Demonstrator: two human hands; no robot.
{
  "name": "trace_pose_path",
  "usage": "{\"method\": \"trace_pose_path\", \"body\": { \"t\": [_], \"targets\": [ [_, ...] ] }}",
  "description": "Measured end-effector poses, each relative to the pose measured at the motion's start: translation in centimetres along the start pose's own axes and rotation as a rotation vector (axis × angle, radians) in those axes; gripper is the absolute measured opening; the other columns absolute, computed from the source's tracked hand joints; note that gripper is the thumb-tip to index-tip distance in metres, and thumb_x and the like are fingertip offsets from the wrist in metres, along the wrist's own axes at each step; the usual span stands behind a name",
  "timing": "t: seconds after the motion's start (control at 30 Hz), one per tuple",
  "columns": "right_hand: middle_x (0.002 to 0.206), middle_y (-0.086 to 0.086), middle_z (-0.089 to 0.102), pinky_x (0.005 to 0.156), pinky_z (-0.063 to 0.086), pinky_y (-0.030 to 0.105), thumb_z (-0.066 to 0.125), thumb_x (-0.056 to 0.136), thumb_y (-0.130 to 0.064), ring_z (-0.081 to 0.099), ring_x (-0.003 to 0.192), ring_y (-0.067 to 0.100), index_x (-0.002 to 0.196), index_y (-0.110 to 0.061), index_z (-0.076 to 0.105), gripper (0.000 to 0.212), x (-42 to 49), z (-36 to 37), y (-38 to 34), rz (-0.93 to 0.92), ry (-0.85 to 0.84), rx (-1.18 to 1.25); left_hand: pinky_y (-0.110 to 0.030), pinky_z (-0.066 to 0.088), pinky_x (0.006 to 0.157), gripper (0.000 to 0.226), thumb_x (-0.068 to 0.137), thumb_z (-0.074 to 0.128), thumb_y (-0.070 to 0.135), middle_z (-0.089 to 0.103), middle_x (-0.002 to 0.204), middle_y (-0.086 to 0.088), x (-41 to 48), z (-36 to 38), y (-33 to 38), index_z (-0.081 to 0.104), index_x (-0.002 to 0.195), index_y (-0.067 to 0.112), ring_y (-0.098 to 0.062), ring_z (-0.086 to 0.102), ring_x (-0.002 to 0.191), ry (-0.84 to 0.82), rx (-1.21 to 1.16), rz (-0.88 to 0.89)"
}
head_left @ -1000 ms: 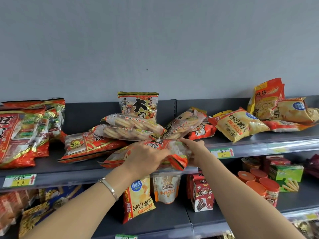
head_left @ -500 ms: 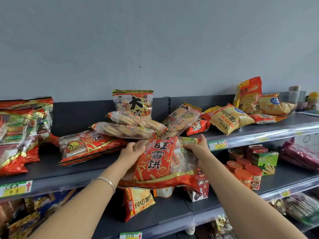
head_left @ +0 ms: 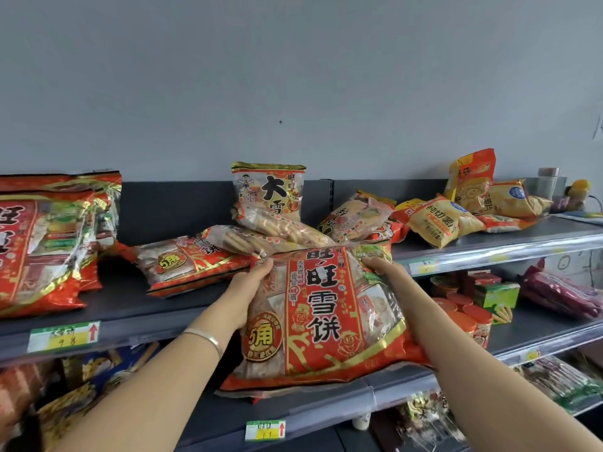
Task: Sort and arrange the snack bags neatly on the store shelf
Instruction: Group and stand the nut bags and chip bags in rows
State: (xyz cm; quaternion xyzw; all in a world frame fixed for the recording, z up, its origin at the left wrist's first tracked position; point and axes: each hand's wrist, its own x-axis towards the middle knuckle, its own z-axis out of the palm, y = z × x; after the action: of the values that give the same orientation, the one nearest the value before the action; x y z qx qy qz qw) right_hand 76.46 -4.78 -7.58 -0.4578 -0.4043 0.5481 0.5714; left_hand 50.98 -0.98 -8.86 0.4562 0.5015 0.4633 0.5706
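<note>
As red bag (head_left: 323,318) tilts, fingers hidden behind

The dark grey metal top shelf (head_left: 137,308) carries tall red foil snack bags (head_left: 36,252) standing at its left end. A flat red-and-clear rice cracker bag (head_left: 186,264) lies mid-shelf beside a loose heap, and yellow crisp bags (head_left: 437,221) lie toward the right.

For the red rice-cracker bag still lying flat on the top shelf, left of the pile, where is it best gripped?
Probably by its two short ends, from the front, one hand per end. The flat red bag lies lengthwise along the shelf with its right end tucked under the clear cracker packs, so that end needs sliding free first.
</note>
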Motion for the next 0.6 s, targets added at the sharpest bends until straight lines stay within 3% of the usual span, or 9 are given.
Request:
{"method": "trace_pose_path", "body": {
  "t": [0.13,0.27,0.37,0.43,0.53,0.6],
  "targets": [
    [0.089,0.017,0.071,0.061,0.058,0.036,0.063,0.088,-0.011,0.071,0.071,0.030,0.123,0.003,0.050,0.040,0.1,3.7,0.8,-0.044,-0.109,0.048,-0.048,0.052,0.088,0.049,0.080,0.069,0.047,0.072,0.103,-0.011,-1.2,-3.6,0.0,0.063,0.114,0.013,-0.032,0.069,0.092,0.075,-0.106,0.088],
    [0.093,0.018,0.071,0.065,0.059,0.042,0.068,0.085,-0.010,0.072,0.077,0.033,0.125,-0.003,0.045,0.047,0.1,8.0,0.9,-0.032,-0.157,0.039,-0.048,0.047,0.095,0.048,0.079,0.068,0.049,0.064,0.116,-0.001,-2.3,-7.0,0.0,0.053,0.116,0.021,-0.024,0.062,0.104,0.270,-0.166,0.214],
    [0.088,0.016,0.072,0.058,0.058,0.038,0.071,0.083,-0.014,0.072,0.072,0.030,0.121,-0.007,0.045,0.046,0.4,11.1,0.7,-0.016,-0.209,0.031,-0.046,0.053,0.087,0.033,0.087,0.064,0.040,0.070,0.107,-0.007,-3.1,-9.3,0.6,0.060,0.112,0.018,-0.026,0.067,0.095,0.352,-0.191,0.265],
    [0.082,0.013,0.073,0.056,0.058,0.034,0.070,0.085,-0.017,0.072,0.068,0.027,0.114,-0.008,0.049,0.037,0.7,12.9,0.5,-0.026,-0.247,-0.012,-0.036,0.055,0.074,0.022,0.091,0.060,0.036,0.071,0.096,-0.006,-3.4,-10.6,1.3,0.063,0.102,0.017,-0.024,0.069,0.086,0.395,-0.177,0.287],
    [0.088,0.013,0.074,0.067,0.059,0.039,0.076,0.080,-0.027,0.073,0.076,0.029,0.111,-0.011,0.053,0.042,1.5,15.9,0.1,-0.054,-0.288,-0.143,-0.028,0.050,0.056,0.015,0.093,0.058,0.031,0.070,0.083,-0.006,-3.4,-12.4,2.5,0.062,0.089,0.016,-0.019,0.068,0.069,0.442,-0.156,0.305],
    [0.088,0.012,0.075,0.071,0.060,0.040,0.076,0.079,-0.029,0.073,0.077,0.029,0.109,-0.013,0.053,0.041,2.2,17.9,-0.1,-0.080,-0.267,-0.219,-0.029,0.051,0.055,0.018,0.092,0.059,0.031,0.070,0.079,-0.008,-3.0,-13.7,3.5,0.063,0.091,0.014,-0.021,0.068,0.064,0.454,-0.153,0.299]
  ]
}}
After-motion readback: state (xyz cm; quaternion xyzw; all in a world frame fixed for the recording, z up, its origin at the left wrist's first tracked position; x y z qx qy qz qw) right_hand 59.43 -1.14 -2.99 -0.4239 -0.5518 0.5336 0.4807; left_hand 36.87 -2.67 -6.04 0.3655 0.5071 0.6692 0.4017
